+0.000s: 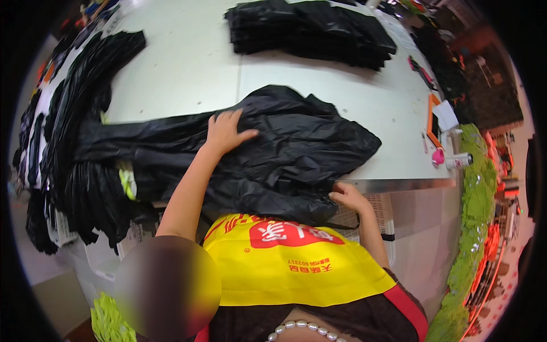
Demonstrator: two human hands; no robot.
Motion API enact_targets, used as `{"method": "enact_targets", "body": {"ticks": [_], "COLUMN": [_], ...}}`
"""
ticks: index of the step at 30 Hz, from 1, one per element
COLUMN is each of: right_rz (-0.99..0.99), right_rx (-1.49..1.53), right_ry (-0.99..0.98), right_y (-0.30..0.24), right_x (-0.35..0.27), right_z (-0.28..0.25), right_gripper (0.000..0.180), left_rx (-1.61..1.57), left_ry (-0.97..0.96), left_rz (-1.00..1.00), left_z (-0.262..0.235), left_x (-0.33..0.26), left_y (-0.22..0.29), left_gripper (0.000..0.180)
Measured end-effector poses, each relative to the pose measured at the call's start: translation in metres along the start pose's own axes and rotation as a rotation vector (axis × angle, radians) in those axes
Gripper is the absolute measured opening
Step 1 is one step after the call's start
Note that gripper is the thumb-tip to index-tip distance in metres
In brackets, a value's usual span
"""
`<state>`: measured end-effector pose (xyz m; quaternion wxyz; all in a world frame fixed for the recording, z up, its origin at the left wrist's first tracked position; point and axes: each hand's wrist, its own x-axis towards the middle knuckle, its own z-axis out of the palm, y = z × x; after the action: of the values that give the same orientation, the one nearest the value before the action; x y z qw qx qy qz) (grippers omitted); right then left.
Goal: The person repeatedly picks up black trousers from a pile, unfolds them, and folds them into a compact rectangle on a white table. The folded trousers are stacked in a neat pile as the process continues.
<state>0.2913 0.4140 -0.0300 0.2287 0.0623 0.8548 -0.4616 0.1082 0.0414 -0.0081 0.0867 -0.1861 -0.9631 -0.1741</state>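
Now both hands (pixel 285 165) on crinkled black garment (pixel 296 154)

Two bare hands: left hand (pixel 224 132) flat on one crumpled glossy black fabric garment (pixel 285 154) at centre, right hand (pixel 348 196) at its 4 o'clock edge. One folded stack of black fabric pieces (pixel 310 31) at 12 o'clock. One heap of black garments (pixel 74 142) at 9 o'clock. One white table (pixel 188 68).
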Motion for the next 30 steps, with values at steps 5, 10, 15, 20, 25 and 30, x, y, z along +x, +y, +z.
{"method": "enact_targets", "body": {"ticks": [5,10,15,20,25,30], "right_rz": [0.173,0.079,0.103,0.165,-0.204,-0.361], "right_rx": [0.529,0.591,0.536,0.446,0.102,0.232], "right_ry": [0.659,0.628,0.192,-0.101,-0.243,-0.458], "right_y": [0.063,0.062,0.005,-0.080,-0.149,-0.168], "right_x": [-0.015,0.048,0.091,0.112,0.122,0.128], "right_z": [-0.094,-0.113,-0.065,0.022,0.128,0.166], "right_gripper": [0.037,0.084,0.098,0.097,0.119,0.049], "left_rx": [0.203,0.135,-0.144,-0.366,-0.087,-0.384], "left_ry": [0.012,0.046,0.057,-0.305,-0.473,-1.000], "left_rz": [0.007,-0.173,-0.334,-0.639,0.050,-0.437], "left_z": [0.030,0.030,0.025,0.187,0.091,-0.024], "left_x": [-0.032,-0.084,-0.204,-0.386,-0.267,-0.206], "left_y": [0.031,0.051,0.058,-0.061,-0.006,0.033], "left_gripper": [0.078,0.069,0.062,0.044,0.004,0.049]}}
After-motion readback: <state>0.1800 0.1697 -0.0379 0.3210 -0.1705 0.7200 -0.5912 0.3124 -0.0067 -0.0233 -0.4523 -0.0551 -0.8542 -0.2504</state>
